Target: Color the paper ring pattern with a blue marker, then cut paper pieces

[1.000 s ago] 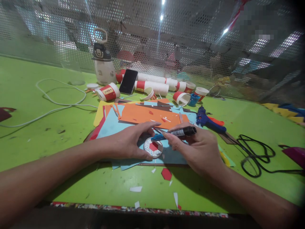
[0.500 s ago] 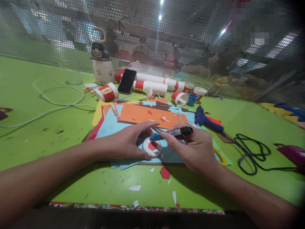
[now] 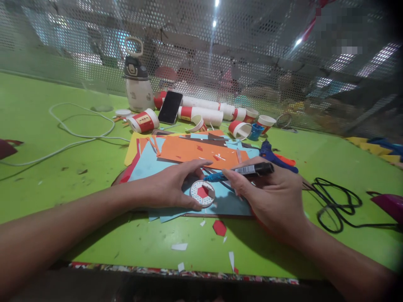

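Observation:
A small white paper disc (image 3: 203,193) with a red hexagon in its middle and dots round its rim lies on light blue paper (image 3: 226,203). My left hand (image 3: 170,186) curls around the disc, thumb and forefinger touching its edge. My right hand (image 3: 270,197) grips a black marker (image 3: 244,171) with a blue tip; the tip hovers just above and to the right of the disc.
Orange, blue, red and yellow paper sheets (image 3: 189,151) are stacked behind the hands. Red-and-white paper cups (image 3: 143,121), a phone (image 3: 170,107), a white bottle (image 3: 137,79) and a blue glue gun (image 3: 277,157) lie further back. A black cable (image 3: 333,205) coils on the right, paper scraps (image 3: 219,227) lie near the front edge.
My right hand has drawn the marker a little to the right, so its tip left the disc's top edge. The left hand has kept its hold on the disc.

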`<action>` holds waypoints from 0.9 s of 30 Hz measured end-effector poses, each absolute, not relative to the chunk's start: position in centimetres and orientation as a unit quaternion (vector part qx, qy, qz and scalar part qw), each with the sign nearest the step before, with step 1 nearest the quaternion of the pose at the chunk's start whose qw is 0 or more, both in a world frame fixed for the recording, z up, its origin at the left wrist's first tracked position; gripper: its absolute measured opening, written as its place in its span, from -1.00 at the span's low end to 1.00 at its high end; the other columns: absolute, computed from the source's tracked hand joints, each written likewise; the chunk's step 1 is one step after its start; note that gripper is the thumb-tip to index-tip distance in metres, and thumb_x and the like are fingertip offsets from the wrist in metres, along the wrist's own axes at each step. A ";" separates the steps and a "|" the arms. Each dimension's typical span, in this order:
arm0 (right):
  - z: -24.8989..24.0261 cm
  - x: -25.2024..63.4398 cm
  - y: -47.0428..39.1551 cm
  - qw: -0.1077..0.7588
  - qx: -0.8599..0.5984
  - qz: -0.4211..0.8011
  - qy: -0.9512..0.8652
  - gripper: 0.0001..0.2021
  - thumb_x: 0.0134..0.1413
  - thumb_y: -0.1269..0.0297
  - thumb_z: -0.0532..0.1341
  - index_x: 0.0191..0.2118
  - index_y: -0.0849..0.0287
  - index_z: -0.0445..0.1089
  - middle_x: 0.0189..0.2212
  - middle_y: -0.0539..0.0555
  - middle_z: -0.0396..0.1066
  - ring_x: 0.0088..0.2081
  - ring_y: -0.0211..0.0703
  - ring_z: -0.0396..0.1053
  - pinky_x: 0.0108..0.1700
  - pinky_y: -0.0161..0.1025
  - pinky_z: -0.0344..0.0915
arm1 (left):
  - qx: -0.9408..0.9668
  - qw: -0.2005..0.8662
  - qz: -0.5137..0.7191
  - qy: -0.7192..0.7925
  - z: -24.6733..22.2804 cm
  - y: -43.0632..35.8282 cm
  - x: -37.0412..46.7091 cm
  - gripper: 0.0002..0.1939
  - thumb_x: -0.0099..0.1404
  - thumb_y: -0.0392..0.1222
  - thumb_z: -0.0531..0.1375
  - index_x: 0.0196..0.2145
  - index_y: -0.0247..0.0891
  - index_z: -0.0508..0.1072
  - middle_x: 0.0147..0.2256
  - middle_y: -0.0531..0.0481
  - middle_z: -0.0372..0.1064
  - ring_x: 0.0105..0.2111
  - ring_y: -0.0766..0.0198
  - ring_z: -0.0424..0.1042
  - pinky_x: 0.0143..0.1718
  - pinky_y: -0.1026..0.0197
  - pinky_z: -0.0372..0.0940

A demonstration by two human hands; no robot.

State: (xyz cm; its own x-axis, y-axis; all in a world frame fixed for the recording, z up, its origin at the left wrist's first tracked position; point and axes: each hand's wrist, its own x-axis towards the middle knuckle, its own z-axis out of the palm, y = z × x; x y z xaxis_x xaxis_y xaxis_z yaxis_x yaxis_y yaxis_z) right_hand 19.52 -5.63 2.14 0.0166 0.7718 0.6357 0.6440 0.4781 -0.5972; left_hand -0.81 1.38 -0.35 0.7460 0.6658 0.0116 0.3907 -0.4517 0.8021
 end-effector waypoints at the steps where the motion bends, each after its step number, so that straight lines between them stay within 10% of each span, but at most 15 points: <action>1: 2.0 19.5 -5.5 0.498 -0.507 0.067 -0.700 -0.77 0.04 0.24 0.36 -0.54 0.21 0.42 -0.65 -0.03 0.40 -0.60 -0.32 0.26 -0.55 -0.35 0.21 | 0.836 0.417 0.166 0.317 -0.4 1.4 -0.8 -0.05 0.03 -0.18 0.40 0.31 -0.19 0.07 0.03 -0.16 0.39 -0.01 0.00 0.39 0.01 0.02 0.27; 27: 1.1 19.5 -5.1 0.480 -0.502 0.072 -0.716 -0.79 0.03 0.26 0.35 -0.52 0.19 0.39 -0.66 -0.08 0.38 -0.61 -0.33 0.26 -0.53 -0.36 0.23 | 0.840 0.414 0.171 0.307 -0.7 1.5 -0.9 -0.06 0.05 -0.14 0.40 0.31 -0.22 0.09 0.05 -0.18 0.38 0.02 0.00 0.37 0.04 0.01 0.26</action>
State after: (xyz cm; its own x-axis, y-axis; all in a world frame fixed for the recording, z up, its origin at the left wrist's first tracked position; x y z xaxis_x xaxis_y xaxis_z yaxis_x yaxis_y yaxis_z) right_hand 19.47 -5.10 1.10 -0.0348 0.7878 0.6149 0.6485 0.4859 -0.5859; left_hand -0.92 1.49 -0.65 0.7528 0.6574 0.0339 0.3736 -0.4691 0.8002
